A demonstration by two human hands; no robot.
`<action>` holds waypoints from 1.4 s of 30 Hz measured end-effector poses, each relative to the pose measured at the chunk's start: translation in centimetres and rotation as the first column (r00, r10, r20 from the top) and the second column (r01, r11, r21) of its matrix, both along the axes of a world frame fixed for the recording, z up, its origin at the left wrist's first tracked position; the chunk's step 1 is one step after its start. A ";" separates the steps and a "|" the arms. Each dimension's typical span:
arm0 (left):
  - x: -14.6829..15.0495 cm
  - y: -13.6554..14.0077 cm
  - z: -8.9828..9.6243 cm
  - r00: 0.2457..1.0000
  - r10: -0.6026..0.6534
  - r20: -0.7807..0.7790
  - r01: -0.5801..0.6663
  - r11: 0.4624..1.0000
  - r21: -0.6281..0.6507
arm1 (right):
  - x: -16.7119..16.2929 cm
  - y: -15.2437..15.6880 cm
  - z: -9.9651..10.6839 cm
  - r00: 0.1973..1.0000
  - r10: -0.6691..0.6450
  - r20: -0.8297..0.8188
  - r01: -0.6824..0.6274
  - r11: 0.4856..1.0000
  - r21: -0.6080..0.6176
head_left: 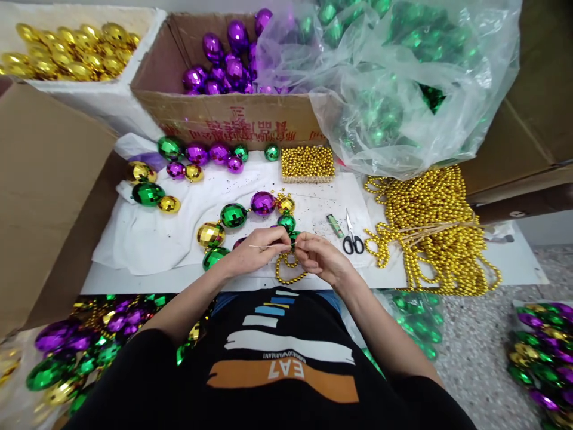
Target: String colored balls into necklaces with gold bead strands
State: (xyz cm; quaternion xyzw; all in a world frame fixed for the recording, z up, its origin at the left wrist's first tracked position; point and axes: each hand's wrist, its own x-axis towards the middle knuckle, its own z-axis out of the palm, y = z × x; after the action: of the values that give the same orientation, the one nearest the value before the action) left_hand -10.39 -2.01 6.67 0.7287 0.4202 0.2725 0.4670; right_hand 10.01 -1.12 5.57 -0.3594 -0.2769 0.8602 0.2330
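My left hand (258, 252) is closed in a pinch on a thin white string (264, 246), whose end sticks out to the left. Close to its fingertips, my right hand (323, 255) also pinches; what it grips is too small to make out. A green faceted bead (286, 222) sits just above the fingertips, and another is partly hidden between the hands. Further large beads, among them a purple one (263, 203) and a gold one (211, 235), curve round to the left in a strand. Below my fingers hangs a loop of small gold beads (290, 279).
Black-handled scissors (353, 243) and a small green tube-like item (334, 226) lie to the right. Beyond are a tray of gold beads (308, 164) and heaped gold bead strands (430, 233). A cardboard box (224, 116) of purple beads and a plastic bag (403, 119) stand behind.
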 end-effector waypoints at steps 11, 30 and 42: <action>-0.3 -0.9 -0.7 0.966 0.111 0.234 -0.070 0.981 -0.179 | 1.9 -0.3 -1.1 0.983 0.171 0.064 -0.180 0.969 0.167; 0.3 -3.3 -5.7 0.908 0.419 -0.016 -0.417 0.907 0.061 | 1.9 -0.9 -4.4 0.884 -0.447 -0.139 0.450 0.893 -0.012; 1.7 -1.8 -4.3 0.877 -0.041 -0.479 0.094 0.992 0.088 | 0.6 -1.3 -3.2 0.765 -0.315 0.562 -0.151 0.761 0.631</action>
State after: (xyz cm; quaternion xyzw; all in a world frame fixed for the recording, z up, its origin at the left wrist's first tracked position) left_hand -8.64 -3.86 2.35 0.8118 0.4811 0.0908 0.3183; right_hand 10.57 -2.39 2.37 -0.5397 -0.5992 0.5245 0.2730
